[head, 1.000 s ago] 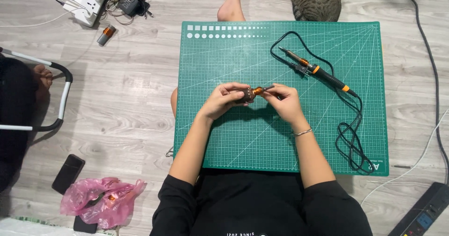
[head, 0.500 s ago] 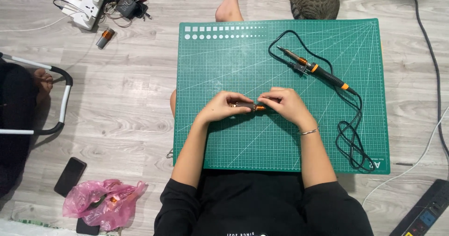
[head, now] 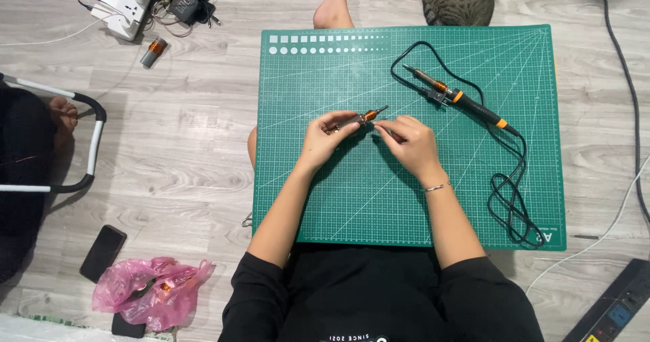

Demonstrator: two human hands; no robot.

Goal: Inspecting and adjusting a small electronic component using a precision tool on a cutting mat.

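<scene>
Centre of frame: left hand (head: 326,139) pinches a small copper-coloured part (head: 366,117) above the green mat (head: 318,193). Right hand (head: 409,141), fingers curled together, sits just beside the part; its grip cannot be told. Soldering iron (head: 467,102) lies upper right.

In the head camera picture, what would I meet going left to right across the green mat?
Left hand holding a small copper-coloured part → right hand → soldering iron → coiled black cord near the green mat's right edge.
</scene>
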